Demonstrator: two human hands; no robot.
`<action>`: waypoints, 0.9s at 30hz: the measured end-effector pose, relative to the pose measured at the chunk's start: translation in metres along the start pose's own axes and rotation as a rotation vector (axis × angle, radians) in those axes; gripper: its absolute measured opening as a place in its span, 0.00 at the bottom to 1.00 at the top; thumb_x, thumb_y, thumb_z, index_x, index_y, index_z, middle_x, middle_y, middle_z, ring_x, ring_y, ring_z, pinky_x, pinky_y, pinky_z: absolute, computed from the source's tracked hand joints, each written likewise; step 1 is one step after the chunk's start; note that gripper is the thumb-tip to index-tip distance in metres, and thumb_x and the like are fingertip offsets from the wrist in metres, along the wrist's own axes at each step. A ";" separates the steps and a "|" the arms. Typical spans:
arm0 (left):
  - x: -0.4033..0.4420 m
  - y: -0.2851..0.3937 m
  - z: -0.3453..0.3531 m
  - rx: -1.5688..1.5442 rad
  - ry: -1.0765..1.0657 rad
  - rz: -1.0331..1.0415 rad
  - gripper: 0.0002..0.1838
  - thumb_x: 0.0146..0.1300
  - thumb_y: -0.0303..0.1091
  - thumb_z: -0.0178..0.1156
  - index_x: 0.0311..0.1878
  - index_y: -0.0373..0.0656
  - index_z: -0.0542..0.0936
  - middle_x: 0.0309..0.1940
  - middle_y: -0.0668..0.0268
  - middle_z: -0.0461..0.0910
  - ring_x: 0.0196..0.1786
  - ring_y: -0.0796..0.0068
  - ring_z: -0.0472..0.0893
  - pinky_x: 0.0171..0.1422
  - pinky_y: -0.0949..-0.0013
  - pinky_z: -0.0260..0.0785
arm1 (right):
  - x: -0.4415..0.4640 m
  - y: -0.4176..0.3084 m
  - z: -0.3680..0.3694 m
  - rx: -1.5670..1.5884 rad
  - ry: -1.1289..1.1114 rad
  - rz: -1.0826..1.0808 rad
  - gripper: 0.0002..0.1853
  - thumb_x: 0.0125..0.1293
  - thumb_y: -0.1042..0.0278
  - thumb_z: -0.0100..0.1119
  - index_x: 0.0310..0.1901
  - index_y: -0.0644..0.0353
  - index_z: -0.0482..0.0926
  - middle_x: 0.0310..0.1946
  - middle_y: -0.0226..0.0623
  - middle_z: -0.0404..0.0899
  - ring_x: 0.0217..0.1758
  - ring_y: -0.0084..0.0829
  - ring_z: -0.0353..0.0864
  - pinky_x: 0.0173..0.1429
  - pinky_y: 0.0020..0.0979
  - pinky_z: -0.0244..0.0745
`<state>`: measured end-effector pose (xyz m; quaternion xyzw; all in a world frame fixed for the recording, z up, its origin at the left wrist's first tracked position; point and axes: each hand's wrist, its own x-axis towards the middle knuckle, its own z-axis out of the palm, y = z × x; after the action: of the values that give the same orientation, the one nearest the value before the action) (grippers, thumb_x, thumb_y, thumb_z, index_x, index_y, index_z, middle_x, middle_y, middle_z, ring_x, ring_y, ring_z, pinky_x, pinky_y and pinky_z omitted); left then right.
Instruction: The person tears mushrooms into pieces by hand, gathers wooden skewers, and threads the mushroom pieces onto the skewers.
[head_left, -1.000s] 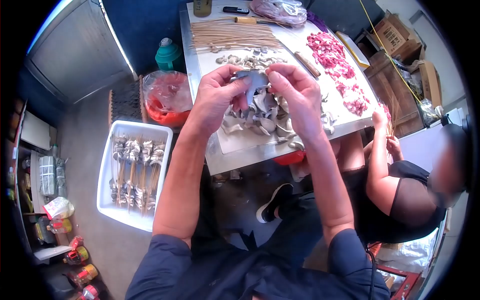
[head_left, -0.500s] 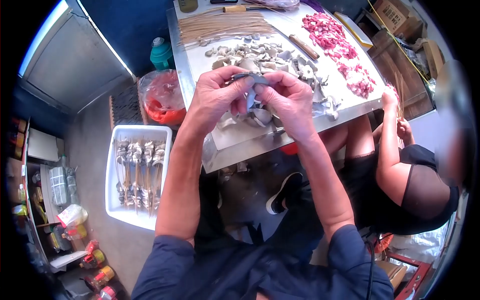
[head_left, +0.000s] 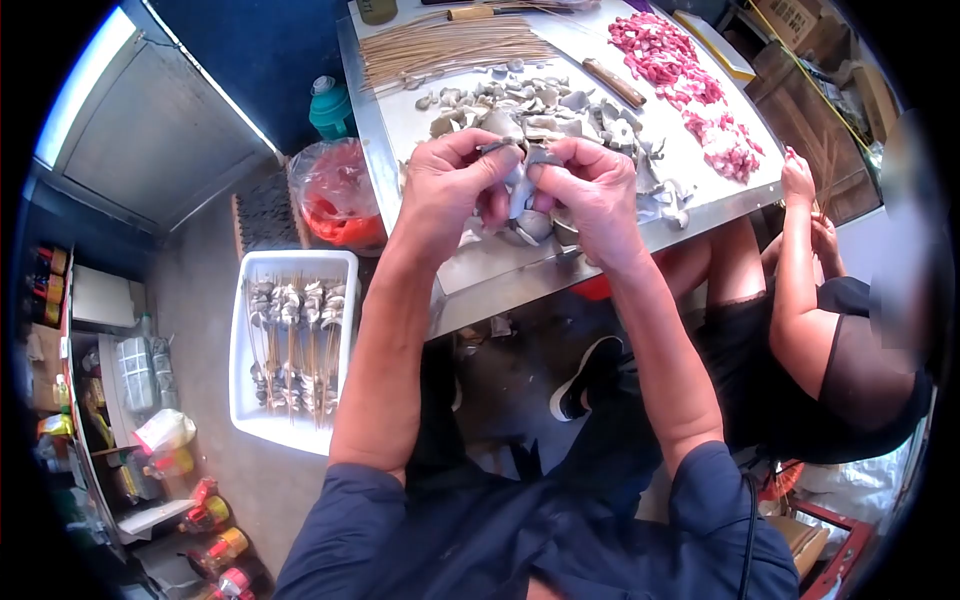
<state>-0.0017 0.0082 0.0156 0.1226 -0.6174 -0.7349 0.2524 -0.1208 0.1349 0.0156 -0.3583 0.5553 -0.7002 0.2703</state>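
Over the near side of the metal-edged table, my left hand (head_left: 452,182) and my right hand (head_left: 598,192) pinch a grey oyster mushroom (head_left: 543,157) between thumbs and fingers. Its cap is parted in the middle, with one side in each hand. A pale stem-like part hangs below; whether the two sides are still joined I cannot tell. Just beyond and beneath my hands spreads a pile of torn oyster mushrooms (head_left: 490,98). A larger mushroom piece (head_left: 534,226) lies under my fingers near the table edge.
Bamboo skewers (head_left: 450,52) and a wooden-handled knife (head_left: 614,83) lie farther back. Cut raw meat (head_left: 655,55) runs along the right side. A white tub (head_left: 240,395) of skewered mushrooms stands on the floor at left. A co-worker's hand (head_left: 797,178) is at the right corner.
The mushroom's cap, whole across my fingers before, is now split apart in the middle. My hands have drawn slightly apart. The whole view has shifted a little.
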 end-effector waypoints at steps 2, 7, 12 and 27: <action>0.002 -0.002 0.001 -0.122 0.090 -0.046 0.08 0.65 0.31 0.64 0.39 0.35 0.81 0.23 0.65 0.80 0.19 0.81 0.76 0.22 0.77 0.66 | 0.003 0.003 -0.001 0.014 0.025 0.014 0.03 0.61 0.75 0.64 0.34 0.65 0.83 0.25 0.28 0.81 0.25 0.13 0.76 0.30 0.16 0.71; 0.009 -0.001 -0.012 -0.151 0.247 0.152 0.06 0.67 0.27 0.60 0.42 0.35 0.82 0.25 0.63 0.81 0.22 0.80 0.78 0.24 0.79 0.67 | 0.008 0.002 -0.010 0.120 0.163 -0.024 0.03 0.62 0.75 0.64 0.35 0.66 0.82 0.24 0.29 0.81 0.23 0.15 0.76 0.29 0.17 0.71; 0.016 -0.001 0.009 0.353 0.256 0.333 0.12 0.67 0.23 0.56 0.53 0.32 0.79 0.47 0.60 0.82 0.37 0.77 0.81 0.39 0.78 0.72 | 0.022 0.006 -0.016 0.058 0.197 -0.130 0.13 0.65 0.76 0.61 0.49 0.71 0.79 0.31 0.34 0.84 0.29 0.18 0.81 0.34 0.18 0.76; 0.022 -0.011 -0.032 0.837 0.457 0.614 0.13 0.58 0.23 0.60 0.47 0.40 0.82 0.48 0.58 0.81 0.52 0.61 0.80 0.57 0.65 0.71 | 0.022 0.012 -0.026 -0.111 0.342 -0.202 0.27 0.65 0.80 0.57 0.65 0.77 0.63 0.60 0.48 0.70 0.40 0.27 0.86 0.34 0.20 0.80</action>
<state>-0.0067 -0.0295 0.0011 0.1829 -0.7930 -0.2751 0.5118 -0.1551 0.1305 0.0045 -0.3024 0.5923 -0.7425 0.0804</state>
